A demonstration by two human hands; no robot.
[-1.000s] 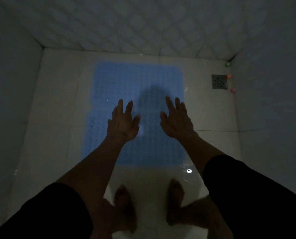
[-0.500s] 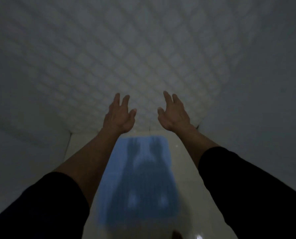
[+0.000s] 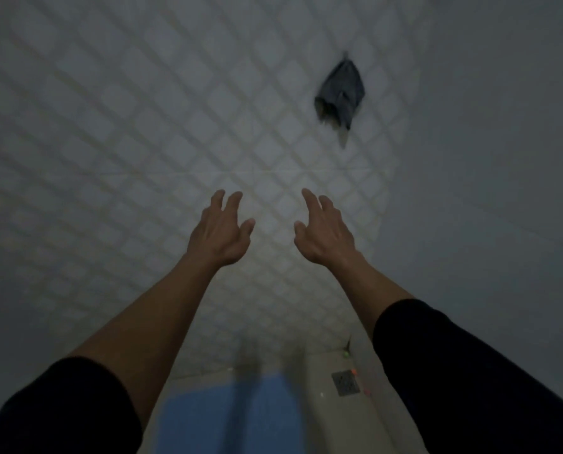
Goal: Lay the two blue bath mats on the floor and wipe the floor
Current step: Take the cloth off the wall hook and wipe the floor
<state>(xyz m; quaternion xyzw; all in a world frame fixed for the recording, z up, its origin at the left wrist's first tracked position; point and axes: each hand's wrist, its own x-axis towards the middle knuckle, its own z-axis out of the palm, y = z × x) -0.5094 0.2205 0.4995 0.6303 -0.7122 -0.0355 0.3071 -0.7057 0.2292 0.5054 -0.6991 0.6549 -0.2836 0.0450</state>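
Blue bath mat (image 3: 231, 417) on floor (image 3: 319, 421)

The person wears a dark top, apparently black in this dim light, with sleeves pushed up or cut short near the elbows: the left sleeve (image 3: 60, 407) and the right sleeve (image 3: 463, 371). Both forearms are bare. The left hand (image 3: 219, 231) and right hand (image 3: 326, 232) carry no gloves, rings or watch.
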